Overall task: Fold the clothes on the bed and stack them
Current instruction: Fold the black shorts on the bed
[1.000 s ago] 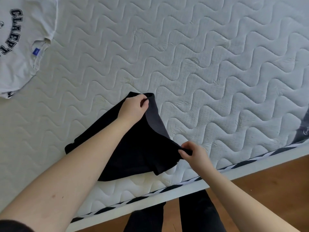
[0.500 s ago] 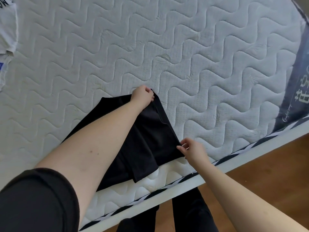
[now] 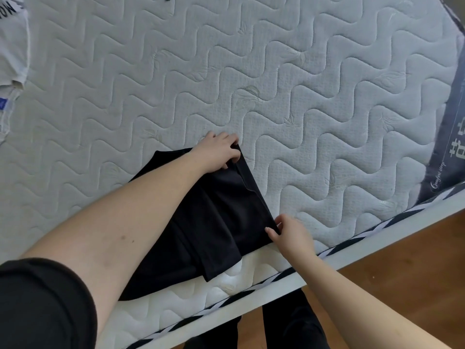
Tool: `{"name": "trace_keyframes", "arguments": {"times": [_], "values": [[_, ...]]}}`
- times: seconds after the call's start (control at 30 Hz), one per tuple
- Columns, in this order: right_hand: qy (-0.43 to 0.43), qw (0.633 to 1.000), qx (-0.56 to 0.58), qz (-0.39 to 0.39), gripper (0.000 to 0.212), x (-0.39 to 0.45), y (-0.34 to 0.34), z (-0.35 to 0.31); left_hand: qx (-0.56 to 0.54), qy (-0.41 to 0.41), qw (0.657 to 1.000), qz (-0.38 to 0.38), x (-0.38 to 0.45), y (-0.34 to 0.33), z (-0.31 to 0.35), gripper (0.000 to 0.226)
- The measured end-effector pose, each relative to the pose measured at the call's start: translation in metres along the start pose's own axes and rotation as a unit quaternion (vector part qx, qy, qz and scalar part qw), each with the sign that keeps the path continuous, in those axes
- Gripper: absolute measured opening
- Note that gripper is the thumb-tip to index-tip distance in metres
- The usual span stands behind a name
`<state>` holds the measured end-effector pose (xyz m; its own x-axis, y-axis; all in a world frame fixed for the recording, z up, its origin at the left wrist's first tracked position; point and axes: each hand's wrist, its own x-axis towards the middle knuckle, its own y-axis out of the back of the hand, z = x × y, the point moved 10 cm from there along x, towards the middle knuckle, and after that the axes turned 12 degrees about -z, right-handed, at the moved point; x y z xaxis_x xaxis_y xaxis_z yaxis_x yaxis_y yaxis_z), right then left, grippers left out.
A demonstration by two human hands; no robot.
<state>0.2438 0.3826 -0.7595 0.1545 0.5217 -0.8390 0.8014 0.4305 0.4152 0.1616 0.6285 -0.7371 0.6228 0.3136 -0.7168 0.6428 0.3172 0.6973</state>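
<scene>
Head view looks down on a quilted white mattress [image 3: 276, 84], where a black garment [image 3: 216, 217] lies at about 6 o'clock, close to the near edge. The left hand [image 3: 217, 152] pinches the garment's far corner at 12 o'clock of the cloth, and the right hand [image 3: 289, 234] pinches the near corner at 4 o'clock, so each grip is closed on fabric. The edge between them is pulled fairly straight. The step in hand appears to be laying one fold flat; the next move likely calls for releasing both corners, smoothing the top layer and folding again across. The cloth is dark, soft and thin, doubled over with loose ripples near its lower end. A white printed shirt [image 3: 12, 51] lies well apart at 10 o'clock.
</scene>
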Motion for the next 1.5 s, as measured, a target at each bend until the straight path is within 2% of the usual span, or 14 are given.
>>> {"name": "trace_keyframes", "arguments": {"times": [0.13,0.23,0.3,0.43,0.67,0.77,0.87,0.93,1.0,1.1,1.2,1.27,1.33,1.5], "values": [[-0.02,0.999,-0.027,-0.005,0.023,-0.001,-0.001,0.001,0.07,0.029,0.997,-0.008,0.006,0.011,-0.011,0.034],[-0.039,0.998,-0.045,-0.027,0.024,-0.001,-0.001,0.005,0.094,0.044,0.995,-0.003,0.01,0.021,-0.02,0.023],[-0.056,0.997,-0.043,-0.044,0.027,-0.001,-0.003,0.012,0.072,0.04,0.997,-0.005,0.016,0.03,-0.026,0.016],[-0.074,0.994,-0.04,-0.069,0.031,-0.001,-0.006,0.021,-0.025,0.015,0.999,-0.025,0.027,0.044,-0.037,0.019],[-0.079,0.993,-0.033,-0.078,0.021,-0.003,-0.007,0.024,-0.037,-0.005,0.999,0.0,0.037,0.043,-0.027,0.03],[-0.078,0.994,-0.031,-0.072,0.021,-0.004,-0.007,0.025,-0.053,-0.027,0.997,-0.045,0.039,0.03,-0.026,0.033],[-0.085,0.994,-0.018,-0.073,0.02,-0.004,-0.008,0.029,-0.037,-0.009,0.996,-0.075,0.039,0.023,-0.036,0.032],[-0.09,0.993,-0.019,-0.073,0.019,-0.004,-0.008,0.03,-0.05,0.022,0.998,-0.039,0.038,0.028,-0.044,0.02],[-0.093,0.993,-0.021,-0.074,0.019,-0.003,-0.009,0.031,-0.117,0.046,0.992,0.03,0.036,0.037,-0.049,0.008],[-0.101,0.99,-0.06,-0.082,0.021,-0.002,-0.009,0.03,-0.241,0.059,0.961,0.123,0.023,0.045,-0.055,0.017],[-0.098,0.989,-0.097,-0.053,0.032,-0.007,-0.002,0.02,-0.272,0.071,0.948,0.151,0.002,0.042,-0.066,0.019],[-0.062,0.994,-0.095,0.002,0.036,-0.015,0.005,-0.003,-0.283,0.084,0.944,0.15,-0.014,0.027,-0.079,0.016],[0.017,0.997,-0.065,0.032,0.03,-0.024,-0.001,-0.038,-0.313,0.107,0.933,0.142,-0.033,0.004,-0.095,0.015],[0.211,0.976,-0.053,0.021,0.02,-0.045,-0.06,-0.121,-0.378,0.223,0.889,0.131,-0.097,-0.062,-0.124,0.025]]}}
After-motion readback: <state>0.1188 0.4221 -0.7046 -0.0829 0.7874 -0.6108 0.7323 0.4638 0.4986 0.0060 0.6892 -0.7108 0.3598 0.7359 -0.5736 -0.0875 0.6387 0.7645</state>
